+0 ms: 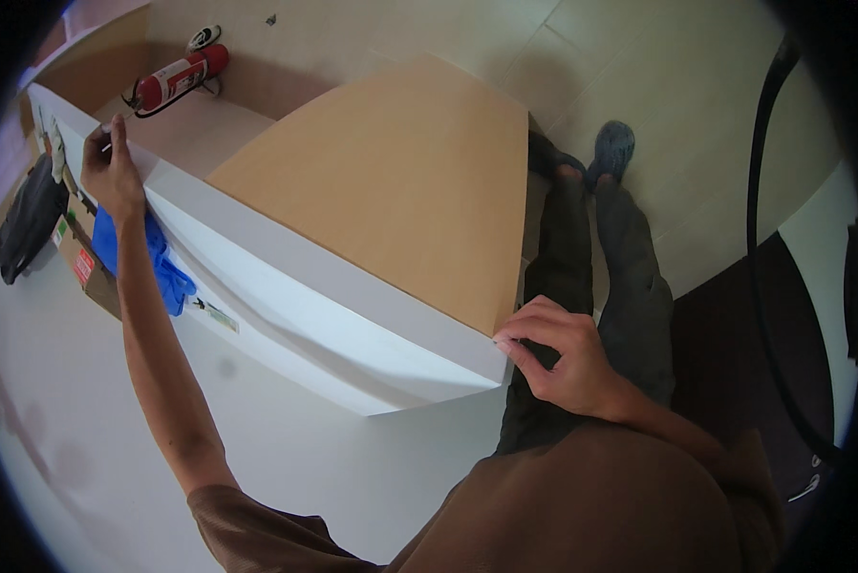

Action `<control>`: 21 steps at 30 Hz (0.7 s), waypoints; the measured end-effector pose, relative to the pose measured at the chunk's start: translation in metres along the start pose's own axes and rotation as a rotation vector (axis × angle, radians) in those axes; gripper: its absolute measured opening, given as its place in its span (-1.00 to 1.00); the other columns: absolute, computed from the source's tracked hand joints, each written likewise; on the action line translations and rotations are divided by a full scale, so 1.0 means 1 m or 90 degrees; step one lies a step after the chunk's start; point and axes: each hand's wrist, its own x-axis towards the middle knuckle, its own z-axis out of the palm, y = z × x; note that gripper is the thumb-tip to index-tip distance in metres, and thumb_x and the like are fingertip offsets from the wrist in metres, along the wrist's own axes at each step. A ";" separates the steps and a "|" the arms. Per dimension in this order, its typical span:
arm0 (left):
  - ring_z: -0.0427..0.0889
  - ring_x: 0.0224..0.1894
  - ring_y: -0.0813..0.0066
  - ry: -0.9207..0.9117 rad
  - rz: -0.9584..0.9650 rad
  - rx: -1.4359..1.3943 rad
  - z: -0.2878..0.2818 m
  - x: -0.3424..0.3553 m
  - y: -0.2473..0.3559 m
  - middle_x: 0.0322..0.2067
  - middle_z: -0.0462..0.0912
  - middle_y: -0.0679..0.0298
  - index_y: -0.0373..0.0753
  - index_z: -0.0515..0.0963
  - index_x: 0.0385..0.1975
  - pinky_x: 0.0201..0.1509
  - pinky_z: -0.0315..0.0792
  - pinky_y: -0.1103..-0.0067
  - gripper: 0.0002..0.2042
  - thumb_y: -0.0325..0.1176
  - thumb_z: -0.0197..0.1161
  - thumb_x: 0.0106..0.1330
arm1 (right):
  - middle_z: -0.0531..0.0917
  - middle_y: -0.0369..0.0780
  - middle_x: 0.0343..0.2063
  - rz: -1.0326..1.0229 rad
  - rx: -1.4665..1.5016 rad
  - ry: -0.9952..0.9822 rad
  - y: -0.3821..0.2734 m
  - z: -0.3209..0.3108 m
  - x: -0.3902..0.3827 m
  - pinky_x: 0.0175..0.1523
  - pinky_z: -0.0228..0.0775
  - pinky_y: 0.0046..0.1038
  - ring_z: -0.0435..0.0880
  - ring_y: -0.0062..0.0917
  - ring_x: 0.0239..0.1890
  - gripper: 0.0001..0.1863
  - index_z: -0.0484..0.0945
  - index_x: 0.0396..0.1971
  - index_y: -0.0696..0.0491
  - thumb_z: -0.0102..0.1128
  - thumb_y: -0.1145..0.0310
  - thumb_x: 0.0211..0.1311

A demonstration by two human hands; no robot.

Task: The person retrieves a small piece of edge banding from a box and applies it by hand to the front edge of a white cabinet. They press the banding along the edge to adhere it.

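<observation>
A long panel has a white top edge (324,263) and a light wood-coloured side (400,181). It runs from the upper left to just in front of my body. My left hand (114,172) is stretched far along it, with thumb and finger closed at the edge near the far end. A small pale bit shows between those fingertips, too small to name. At the near corner, my right hand (563,353) pinches thumb and forefinger together against the edge. Whatever it holds, if anything, is hidden.
Beyond the panel a red fire extinguisher (181,78) lies near a shoe (203,38). A blue plastic bag (166,272), a cardboard box (90,267) and a black bag (30,220) are on the left. A black cable (756,210) hangs at right.
</observation>
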 end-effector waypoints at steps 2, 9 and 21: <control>0.49 -0.33 0.60 0.007 -0.002 0.018 -0.001 0.003 -0.004 -0.40 0.64 0.30 -0.36 0.63 -0.31 -0.15 0.40 0.64 -0.67 -0.15 0.40 0.33 | 0.71 -0.17 -0.38 -0.004 0.013 0.015 0.004 0.001 -0.002 -0.22 0.52 -0.43 0.66 -0.36 -0.31 -0.90 0.67 -0.36 0.18 0.32 0.64 0.10; 0.50 -0.35 0.61 0.003 0.021 -0.003 0.001 -0.001 -0.006 -0.42 0.64 0.28 -0.38 0.64 -0.31 -0.20 0.40 0.65 -0.65 -0.13 0.41 0.31 | 0.71 -0.15 -0.39 0.018 0.039 0.041 0.002 0.011 0.008 -0.23 0.52 -0.43 0.70 -0.33 -0.33 -0.91 0.67 -0.34 0.16 0.32 0.60 0.12; 0.50 -0.40 0.63 0.015 -0.010 -0.050 0.004 -0.007 0.014 -0.44 0.64 0.31 -0.34 0.63 -0.27 -0.27 0.41 0.64 -0.71 -0.17 0.34 0.36 | 0.67 -0.10 -0.61 -0.079 0.026 0.019 -0.054 0.102 0.210 -0.33 0.49 -0.44 0.69 -0.43 -0.54 -0.84 0.66 -0.46 0.21 0.32 0.41 0.17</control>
